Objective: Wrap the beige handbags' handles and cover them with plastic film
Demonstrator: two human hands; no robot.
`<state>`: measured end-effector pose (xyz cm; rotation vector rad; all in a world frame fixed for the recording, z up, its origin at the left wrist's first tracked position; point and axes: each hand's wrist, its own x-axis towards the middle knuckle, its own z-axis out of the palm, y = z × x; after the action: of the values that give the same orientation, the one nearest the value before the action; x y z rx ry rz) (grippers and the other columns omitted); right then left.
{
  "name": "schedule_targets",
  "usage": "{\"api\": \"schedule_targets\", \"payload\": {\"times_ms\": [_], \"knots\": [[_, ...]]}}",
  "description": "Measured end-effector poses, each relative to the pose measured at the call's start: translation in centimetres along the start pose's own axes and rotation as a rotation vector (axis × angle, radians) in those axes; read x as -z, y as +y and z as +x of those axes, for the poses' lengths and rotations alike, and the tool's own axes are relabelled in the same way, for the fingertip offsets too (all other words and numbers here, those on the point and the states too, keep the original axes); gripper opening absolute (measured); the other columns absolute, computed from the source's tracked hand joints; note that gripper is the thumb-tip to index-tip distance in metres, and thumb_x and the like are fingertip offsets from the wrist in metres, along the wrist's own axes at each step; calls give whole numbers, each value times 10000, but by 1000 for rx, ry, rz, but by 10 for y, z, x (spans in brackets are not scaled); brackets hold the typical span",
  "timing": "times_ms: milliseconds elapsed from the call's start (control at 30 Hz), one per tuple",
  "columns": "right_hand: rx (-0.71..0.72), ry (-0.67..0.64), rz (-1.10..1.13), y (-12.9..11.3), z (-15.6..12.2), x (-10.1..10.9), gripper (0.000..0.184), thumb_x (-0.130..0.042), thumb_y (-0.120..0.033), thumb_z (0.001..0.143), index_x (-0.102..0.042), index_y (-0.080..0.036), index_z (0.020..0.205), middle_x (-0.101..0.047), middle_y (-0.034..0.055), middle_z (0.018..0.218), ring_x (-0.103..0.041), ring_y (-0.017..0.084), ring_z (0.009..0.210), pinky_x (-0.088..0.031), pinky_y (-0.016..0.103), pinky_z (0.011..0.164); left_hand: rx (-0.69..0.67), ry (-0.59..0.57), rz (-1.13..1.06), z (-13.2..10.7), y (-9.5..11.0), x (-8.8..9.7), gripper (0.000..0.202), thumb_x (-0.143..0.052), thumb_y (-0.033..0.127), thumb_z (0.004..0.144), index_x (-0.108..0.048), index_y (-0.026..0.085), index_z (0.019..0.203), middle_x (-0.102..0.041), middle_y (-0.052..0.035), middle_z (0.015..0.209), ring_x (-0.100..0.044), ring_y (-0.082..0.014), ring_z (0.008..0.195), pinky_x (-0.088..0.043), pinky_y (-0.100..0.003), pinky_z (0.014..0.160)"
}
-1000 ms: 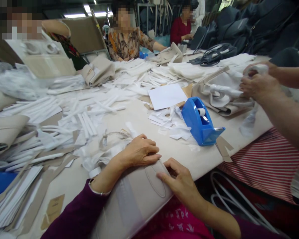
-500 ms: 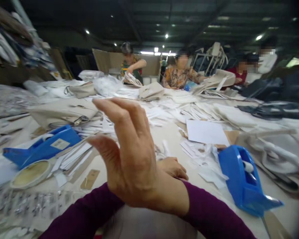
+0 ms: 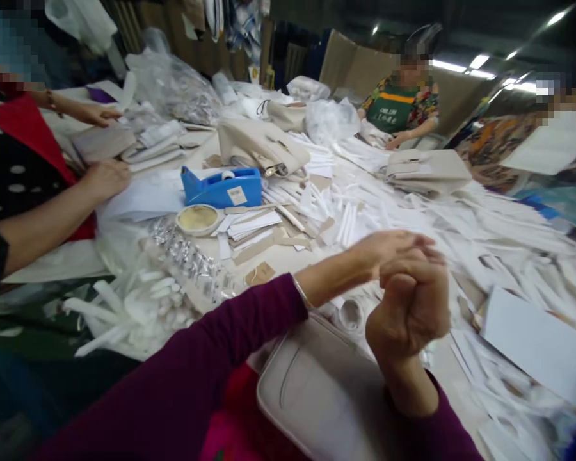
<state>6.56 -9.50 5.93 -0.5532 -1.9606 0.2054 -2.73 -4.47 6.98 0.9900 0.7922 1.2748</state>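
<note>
A pale beige bag point(image 3: 321, 390) with rounded corners and piped edges lies in front of my body, below both forearms. My right hand point(image 3: 410, 307) is raised above its right side, fingers curled into a fist; whether anything is inside is hidden. Just behind it, my left hand point(image 3: 388, 250) reaches to the right over the table, its fingers blurred and partly covered by the right fist. The left wrist is just above the bag's upper edge. Near the hands, a small white roll point(image 3: 351, 314) lies on the table.
A blue tape dispenser point(image 3: 244, 189) stands beside a round tape roll point(image 3: 198, 219) and paper strips point(image 3: 256, 224). Beige bags point(image 3: 264, 144) and white strips cover much of the table. A white sheet point(image 3: 540, 339) lies right. Co-workers' arms point(image 3: 52, 211) are at left; another person point(image 3: 398, 105) works opposite.
The view has swung left, bringing a co-worker at the left into sight. My right hand, earlier raised with fingers apart, is now curled. My left hand has lifted from behind it.
</note>
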Motion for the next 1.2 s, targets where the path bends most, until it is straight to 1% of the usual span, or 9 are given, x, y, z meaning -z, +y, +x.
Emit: {"api": "schedule_targets", "payload": {"times_ms": [67, 133, 200, 300, 400, 700, 833, 1000, 1200], "knots": [[-36, -136, 16, -1, 1, -15, 226, -380, -271, 995, -508, -210, 818, -472, 10, 724, -502, 176, 703, -401, 334, 696, -78, 113, -38, -28, 15, 33, 229, -379, 118, 906, -607, 128, 884, -642, -38, 836, -634, -110, 795, -489, -295, 863], [-34, -503, 49, -2, 2, -25, 231, -432, -246, 984, -533, -192, 783, -525, 14, 745, -519, 159, 717, -389, 296, 683, -187, 280, 43, -75, 19, 68, 162, -465, 135, 877, -609, 121, 949, -632, -41, 848, -621, -117, 783, -490, -302, 836], [-15, -850, 55, -2, 1, -32, 251, -437, -225, 984, -543, -182, 760, -547, 17, 752, -532, 153, 734, -382, 280, 688, -149, 382, 134, -131, 8, 93, 168, -541, 160, 836, -616, 123, 982, -634, -41, 889, -621, -127, 813, -488, -303, 839], [-40, -1097, -27, 1, -4, -39, 266, -463, -209, 978, -541, -174, 725, -536, 8, 714, -519, 143, 694, -365, 271, 669, 93, 414, 134, -199, -28, 104, 229, -612, 209, 785, -614, 122, 997, -644, -57, 930, -633, -155, 837, -496, -315, 817], [-68, -1158, -40, 2, -9, -42, 270, -464, -217, 980, -560, -170, 732, -545, 19, 730, -524, 154, 727, -371, 277, 696, 254, 339, 47, -231, -58, 90, 264, -640, 207, 750, -617, 131, 1002, -657, -66, 946, -632, -174, 869, -491, -330, 833], [-254, -1327, 217, -7, -2, -41, 222, -479, -290, 985, -633, -183, 867, -567, 25, 839, -550, 134, 744, -393, 267, 708, 222, 450, -125, -239, -77, 50, 389, -639, 104, 695, -586, 186, 1072, -635, -44, 1023, -636, -186, 906, -507, -282, 783], [-286, -1328, 289, -9, 2, -36, 242, -500, -313, 978, -609, -181, 807, -551, 14, 815, -535, 120, 716, -385, 248, 669, 260, 346, -65, -246, -83, 39, 295, -650, 126, 729, -612, 182, 1016, -631, 3, 883, -584, -158, 821, -469, -239, 744], [-243, -1227, 321, -10, 6, -27, 336, -534, -311, 962, -532, -173, 655, -477, -14, 676, -487, 109, 639, -348, 244, 597, 215, 146, -17, -244, -78, 40, 211, -709, 266, 759, -642, 175, 936, -600, -3, 883, -528, -160, 802, -432, -223, 722], [-99, -1236, 201, -7, 3, -33, 283, -448, -339, 999, -605, -198, 810, -578, 20, 823, -541, 159, 794, -395, 313, 788, 213, 214, -83, -239, -81, 43, 92, -682, 202, 737, -628, 160, 798, -542, 17, 784, -474, -137, 743, -388, -216, 675]]}}
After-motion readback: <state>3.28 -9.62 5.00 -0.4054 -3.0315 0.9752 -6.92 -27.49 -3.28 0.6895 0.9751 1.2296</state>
